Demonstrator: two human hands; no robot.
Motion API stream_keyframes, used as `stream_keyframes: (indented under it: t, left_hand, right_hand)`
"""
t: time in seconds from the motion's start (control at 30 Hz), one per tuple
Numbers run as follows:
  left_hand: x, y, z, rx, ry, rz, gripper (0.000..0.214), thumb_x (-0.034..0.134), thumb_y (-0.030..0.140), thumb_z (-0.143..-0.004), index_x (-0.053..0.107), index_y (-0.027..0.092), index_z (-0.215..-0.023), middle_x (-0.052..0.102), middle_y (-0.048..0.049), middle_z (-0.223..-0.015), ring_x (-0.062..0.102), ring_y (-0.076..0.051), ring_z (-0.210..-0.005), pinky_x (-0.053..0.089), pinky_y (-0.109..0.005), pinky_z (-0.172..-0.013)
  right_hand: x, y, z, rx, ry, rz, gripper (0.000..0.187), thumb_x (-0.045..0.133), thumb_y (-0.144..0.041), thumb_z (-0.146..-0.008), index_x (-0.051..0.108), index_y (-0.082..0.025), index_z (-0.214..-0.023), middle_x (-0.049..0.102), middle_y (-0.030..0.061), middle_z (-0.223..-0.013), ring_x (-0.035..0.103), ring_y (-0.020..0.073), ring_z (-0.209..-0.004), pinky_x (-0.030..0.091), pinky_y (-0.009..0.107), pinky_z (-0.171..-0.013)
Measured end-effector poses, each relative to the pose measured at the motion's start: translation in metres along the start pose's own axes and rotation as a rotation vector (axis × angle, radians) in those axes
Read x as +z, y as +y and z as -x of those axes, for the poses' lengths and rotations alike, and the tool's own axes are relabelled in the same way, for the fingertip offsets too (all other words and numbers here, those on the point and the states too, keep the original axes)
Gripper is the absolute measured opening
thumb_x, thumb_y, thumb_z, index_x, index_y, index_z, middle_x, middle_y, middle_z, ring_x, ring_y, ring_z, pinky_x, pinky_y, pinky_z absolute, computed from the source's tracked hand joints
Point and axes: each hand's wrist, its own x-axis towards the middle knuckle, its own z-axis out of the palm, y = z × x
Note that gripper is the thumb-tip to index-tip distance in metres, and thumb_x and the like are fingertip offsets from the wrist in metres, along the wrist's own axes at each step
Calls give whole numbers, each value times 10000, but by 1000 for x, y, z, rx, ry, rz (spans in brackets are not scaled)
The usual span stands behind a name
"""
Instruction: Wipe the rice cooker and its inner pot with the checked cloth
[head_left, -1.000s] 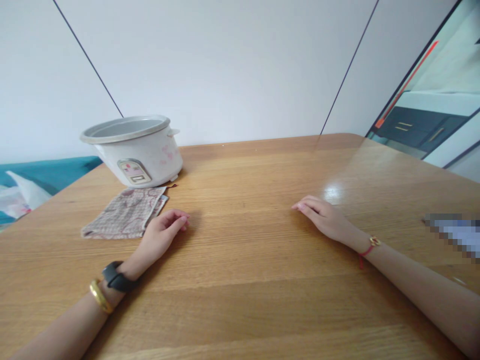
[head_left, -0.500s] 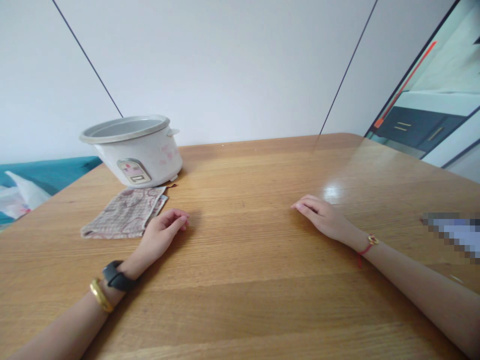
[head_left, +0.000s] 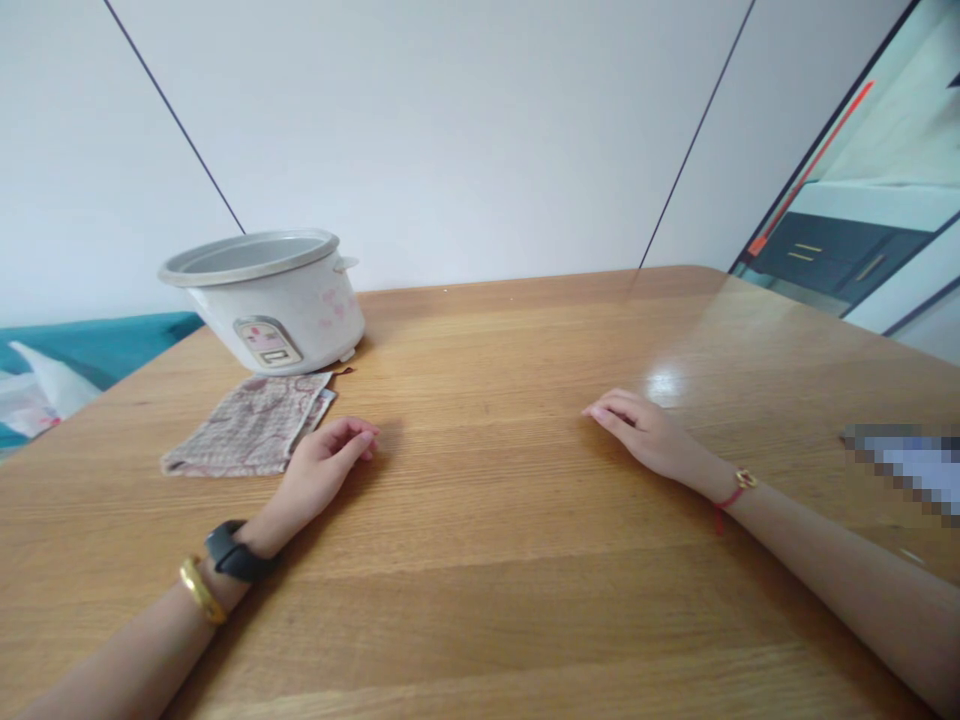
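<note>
Head view: the left hand (head_left: pixel 330 462) rests on the table (head_left: pixel 480 630), fingers loosely curled, just beside a folded cloth (head_left: pixel 232 428). The right hand (head_left: pixel 649 435), likewise loosely curled, lies well apart. Beyond the cloth, a rice cooker (head_left: pixel 315 315) (white, pink-flowered) stands near the far left corner.

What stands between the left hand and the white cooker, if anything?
The folded cloth lies on the table, its right end between the left hand and the white cooker. Nothing upright shows in that gap; whether the hand touches the cloth is unclear.
</note>
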Motion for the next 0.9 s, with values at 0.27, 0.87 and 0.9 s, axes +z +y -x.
stream_keyframes:
  t: [0.27, 0.87, 0.9]
  left_hand:
    - [-1, -2, 1, 5, -1, -10, 308, 604, 490, -826, 648, 188, -868, 662, -17, -703, 613, -182, -673, 461, -285, -633]
    - [-1, 1, 1, 4, 10, -10, 317, 615, 503, -816, 658, 191, -845, 674, -22, -698, 633, -184, -667, 486, -280, -622]
    - [-1, 1, 2, 6, 10, -9, 315, 615, 502, -818, 659, 192, -847, 674, -21, -700, 634, -184, -670, 487, -279, -624]
  right_hand:
    - [0, 1, 1, -5, 1, 9, 349, 442, -467, -974, 679, -225, -887, 689, 73, -954, 621, 231, -931, 478, 401, -854]
    - [0, 0, 0, -12, 11, 13, 338, 465, -466, -959, 692, -228, -882, 698, 78, -946, 630, 240, -918, 496, 418, -839]
    - [0, 0, 0, -14, 12, 12, 337, 465, -465, -959, 690, -228, -880, 697, 79, -943, 629, 240, -917, 495, 418, -838]
